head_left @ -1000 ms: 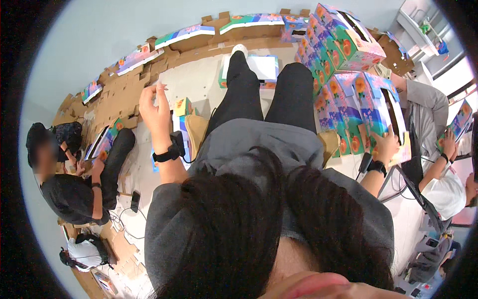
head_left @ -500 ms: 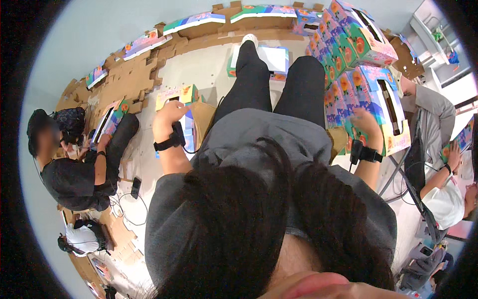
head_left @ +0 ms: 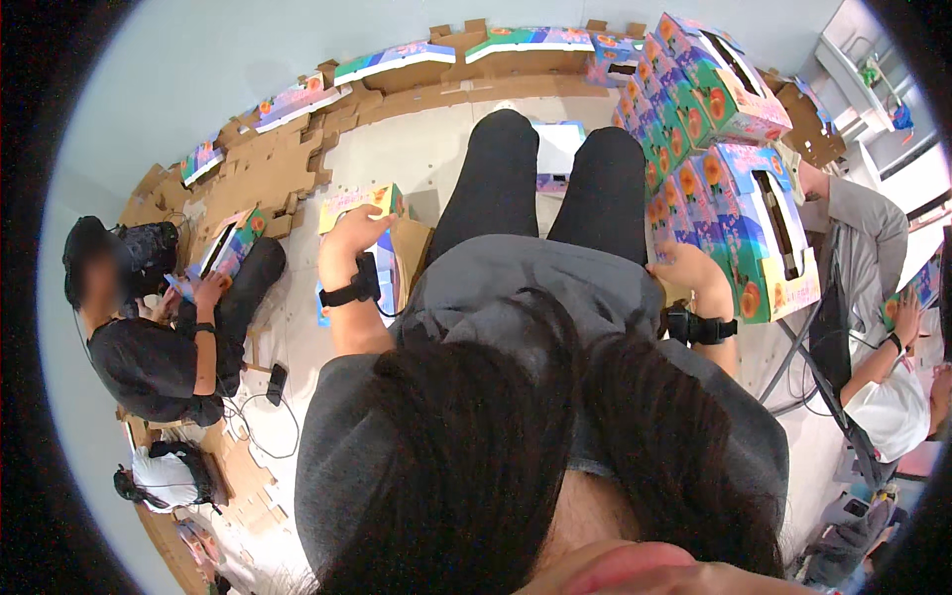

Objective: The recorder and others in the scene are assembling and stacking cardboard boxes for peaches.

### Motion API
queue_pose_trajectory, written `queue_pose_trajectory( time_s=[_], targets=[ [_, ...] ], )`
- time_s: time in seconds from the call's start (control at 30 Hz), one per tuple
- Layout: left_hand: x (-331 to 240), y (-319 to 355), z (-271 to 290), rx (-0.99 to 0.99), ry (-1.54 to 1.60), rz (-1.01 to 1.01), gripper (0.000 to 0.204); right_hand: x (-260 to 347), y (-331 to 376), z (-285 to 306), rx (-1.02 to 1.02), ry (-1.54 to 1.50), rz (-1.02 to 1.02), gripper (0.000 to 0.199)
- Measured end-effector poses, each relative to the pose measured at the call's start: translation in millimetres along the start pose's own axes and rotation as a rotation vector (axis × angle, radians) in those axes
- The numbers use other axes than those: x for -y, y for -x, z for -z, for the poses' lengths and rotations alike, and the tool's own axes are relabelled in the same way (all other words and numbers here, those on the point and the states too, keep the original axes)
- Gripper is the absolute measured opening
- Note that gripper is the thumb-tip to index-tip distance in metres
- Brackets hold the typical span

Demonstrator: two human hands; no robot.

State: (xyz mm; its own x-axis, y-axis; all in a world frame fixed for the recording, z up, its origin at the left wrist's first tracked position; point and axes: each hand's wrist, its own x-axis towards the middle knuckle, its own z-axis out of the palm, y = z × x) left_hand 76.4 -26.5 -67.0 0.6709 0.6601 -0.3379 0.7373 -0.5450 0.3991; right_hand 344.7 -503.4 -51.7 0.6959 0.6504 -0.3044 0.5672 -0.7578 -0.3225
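Observation:
My left hand (head_left: 359,228), a dark strap on its wrist, is beside my left hip. It is against or just over a colourful carton (head_left: 335,212) with a yellow end panel, its fingers loosely stretched; I cannot tell if they touch. Brown cardboard (head_left: 410,248) shows between that carton and my leg. My right hand (head_left: 689,266), also strapped at the wrist, is bent in toward my right hip, its fingertips smeared by motion. Close by on the right stand stacked printed cartons (head_left: 739,213) with dark slots. Beyond my knees a carton with a white top (head_left: 558,149) lies on the floor.
Flattened brown cardboard (head_left: 253,169) covers the floor at far left. More printed cartons (head_left: 531,40) line the back wall. A co-worker (head_left: 149,357) sits at left handling a carton; other people (head_left: 868,238) are at right. A dark metal frame leg (head_left: 793,362) stands near my right.
My outstretched left leg has drawn back, so both knees are bent. My right hand has moved from beside the stacked cartons in toward my hip. The left hand stays by its carton.

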Motion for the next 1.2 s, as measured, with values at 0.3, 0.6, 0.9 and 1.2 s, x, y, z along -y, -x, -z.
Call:
queue_pose_trajectory(
  time_s=[0.3,0.6,0.9,1.2],
  targets=[
    [-15.8,9.7,2.7,0.016,-0.010,-0.039,0.063,-23.5,-18.6,-44.4,0.068,0.155,-0.143,0.044],
    [-28.1,15.0,-0.2,0.023,0.019,-0.073,0.062,-31.4,-22.1,-55.9,-0.070,0.159,-0.074,0.033],
    [-26.2,8.8,-6.1,0.005,0.035,-0.132,0.048,-20.5,-23.2,-53.2,-0.055,0.216,-0.171,0.027],
    [-20.5,6.5,-6.1,0.064,-0.051,-0.079,0.047,-26.4,-26.0,-57.1,-0.091,0.233,-0.157,0.025]
  ],
)
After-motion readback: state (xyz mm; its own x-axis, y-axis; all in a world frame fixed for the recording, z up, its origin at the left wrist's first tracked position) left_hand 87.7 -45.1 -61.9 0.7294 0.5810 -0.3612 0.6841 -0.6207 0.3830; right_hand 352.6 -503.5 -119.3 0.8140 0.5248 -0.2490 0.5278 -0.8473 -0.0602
